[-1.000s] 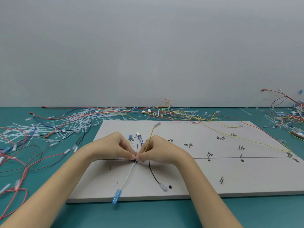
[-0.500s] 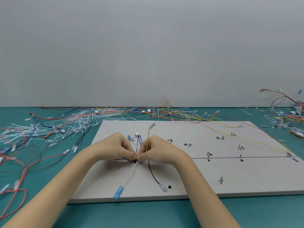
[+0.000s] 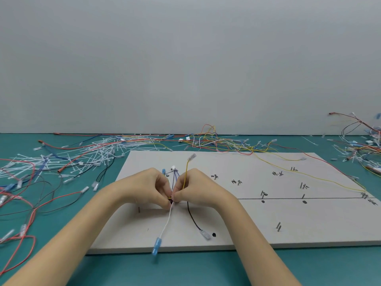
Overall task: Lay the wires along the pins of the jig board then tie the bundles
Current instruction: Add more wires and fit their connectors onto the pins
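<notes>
A grey jig board (image 3: 247, 219) with small metal pins and black marks lies on the teal table. My left hand (image 3: 142, 188) and my right hand (image 3: 198, 188) meet over its left part, fingertips pinching one small wire bundle (image 3: 171, 200) between them. From the bundle a white wire with a blue terminal (image 3: 156, 245) hangs toward me, a black wire with a clear terminal (image 3: 204, 234) curves to the right, and a yellow wire (image 3: 186, 172) stands up with thin purple wires beside it. What ties the bundle is hidden by my fingers.
A heap of white cable ties (image 3: 82, 157) and loose red, blue and black wires covers the table at left. More tangled wires (image 3: 216, 141) lie behind the board and at far right (image 3: 362, 145). A long yellow wire (image 3: 309, 172) crosses the board's right part.
My two hands have drawn closer together on the bundle. The upright yellow wire has swung a little left, and the blue terminal has shifted slightly.
</notes>
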Action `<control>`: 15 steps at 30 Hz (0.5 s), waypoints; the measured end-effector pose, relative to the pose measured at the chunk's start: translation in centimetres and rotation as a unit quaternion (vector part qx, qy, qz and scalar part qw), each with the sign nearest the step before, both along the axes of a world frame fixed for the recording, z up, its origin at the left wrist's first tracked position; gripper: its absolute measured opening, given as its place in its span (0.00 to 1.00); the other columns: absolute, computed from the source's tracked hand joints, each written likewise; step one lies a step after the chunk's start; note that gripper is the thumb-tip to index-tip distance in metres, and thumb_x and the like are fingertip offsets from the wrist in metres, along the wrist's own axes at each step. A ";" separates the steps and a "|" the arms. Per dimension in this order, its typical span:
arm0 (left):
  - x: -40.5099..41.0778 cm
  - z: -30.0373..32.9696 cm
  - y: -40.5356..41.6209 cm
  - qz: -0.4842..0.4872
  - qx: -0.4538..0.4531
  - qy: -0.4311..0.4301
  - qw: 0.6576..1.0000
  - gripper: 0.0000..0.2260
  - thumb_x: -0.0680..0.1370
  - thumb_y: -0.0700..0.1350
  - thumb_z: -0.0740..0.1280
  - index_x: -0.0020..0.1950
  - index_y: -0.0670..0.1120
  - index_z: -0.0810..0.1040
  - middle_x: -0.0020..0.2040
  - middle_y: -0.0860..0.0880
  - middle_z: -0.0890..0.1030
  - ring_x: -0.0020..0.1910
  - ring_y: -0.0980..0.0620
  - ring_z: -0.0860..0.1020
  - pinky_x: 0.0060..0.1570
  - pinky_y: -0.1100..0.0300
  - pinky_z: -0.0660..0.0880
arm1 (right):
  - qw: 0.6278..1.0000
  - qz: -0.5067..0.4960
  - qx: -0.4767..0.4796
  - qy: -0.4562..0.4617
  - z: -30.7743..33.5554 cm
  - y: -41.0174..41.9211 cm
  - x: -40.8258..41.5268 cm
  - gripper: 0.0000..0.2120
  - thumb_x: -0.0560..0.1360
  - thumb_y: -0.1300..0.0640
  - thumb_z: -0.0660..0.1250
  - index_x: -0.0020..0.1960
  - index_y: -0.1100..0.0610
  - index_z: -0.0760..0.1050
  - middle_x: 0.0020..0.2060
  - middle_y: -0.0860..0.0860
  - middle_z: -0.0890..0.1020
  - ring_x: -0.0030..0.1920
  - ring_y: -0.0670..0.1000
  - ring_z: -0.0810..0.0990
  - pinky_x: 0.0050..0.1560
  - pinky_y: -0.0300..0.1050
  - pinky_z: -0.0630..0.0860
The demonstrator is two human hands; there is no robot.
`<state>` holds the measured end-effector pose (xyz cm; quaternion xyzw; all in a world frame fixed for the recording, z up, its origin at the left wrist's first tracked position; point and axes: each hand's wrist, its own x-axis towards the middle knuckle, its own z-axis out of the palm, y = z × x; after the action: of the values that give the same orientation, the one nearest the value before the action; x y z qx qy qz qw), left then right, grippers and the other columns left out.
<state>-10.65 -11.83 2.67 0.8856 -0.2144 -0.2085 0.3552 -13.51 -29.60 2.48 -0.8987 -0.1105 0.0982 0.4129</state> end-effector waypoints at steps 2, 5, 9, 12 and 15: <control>0.0 0.1 0.0 -0.007 0.003 0.003 1.000 0.07 0.62 0.40 0.76 0.38 0.47 0.83 0.33 0.52 0.82 0.31 0.56 0.76 0.38 0.63 0.72 | 1.000 -0.002 0.003 0.000 0.0 0.1 0.0 0.05 0.68 0.62 0.70 0.35 0.54 0.79 0.24 0.43 0.76 0.25 0.38 0.71 0.31 0.34 0.68; 0.0 0.3 0.2 -0.016 0.019 0.002 1.000 0.11 0.64 0.40 0.80 0.42 0.45 0.82 0.34 0.53 0.82 0.31 0.58 0.77 0.35 0.68 0.72 | 1.000 -0.005 0.016 -0.002 -0.1 0.2 0.0 0.05 0.68 0.63 0.71 0.38 0.54 0.78 0.28 0.45 0.78 0.28 0.41 0.74 0.33 0.36 0.70; -0.2 0.4 0.1 -0.018 0.047 -0.009 0.999 0.18 0.62 0.49 0.83 0.46 0.48 0.79 0.36 0.54 0.83 0.33 0.58 0.77 0.35 0.67 0.71 | 1.000 -0.007 0.021 -0.005 -0.2 0.2 0.1 0.05 0.67 0.64 0.71 0.40 0.56 0.78 0.31 0.49 0.80 0.32 0.45 0.76 0.37 0.40 0.72; -0.2 0.4 0.1 -0.023 0.049 -0.012 0.998 0.19 0.62 0.53 0.81 0.46 0.49 0.78 0.36 0.54 0.82 0.34 0.57 0.76 0.40 0.61 0.71 | 1.000 -0.007 0.023 -0.005 -0.3 0.2 0.1 0.05 0.67 0.65 0.70 0.40 0.56 0.78 0.33 0.51 0.81 0.33 0.47 0.77 0.39 0.42 0.73; -0.2 0.7 0.4 -0.027 0.035 -0.002 0.999 0.16 0.64 0.55 0.80 0.45 0.49 0.81 0.37 0.53 0.83 0.36 0.57 0.77 0.43 0.57 0.71 | 1.000 -0.007 0.021 -0.004 -0.2 0.3 0.1 0.05 0.67 0.65 0.70 0.41 0.57 0.80 0.32 0.49 0.80 0.33 0.46 0.76 0.38 0.41 0.73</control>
<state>-10.85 -11.46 3.39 0.8919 -0.2318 -0.2236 0.3174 -13.44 -29.33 2.24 -0.8911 -0.1080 0.0895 0.4316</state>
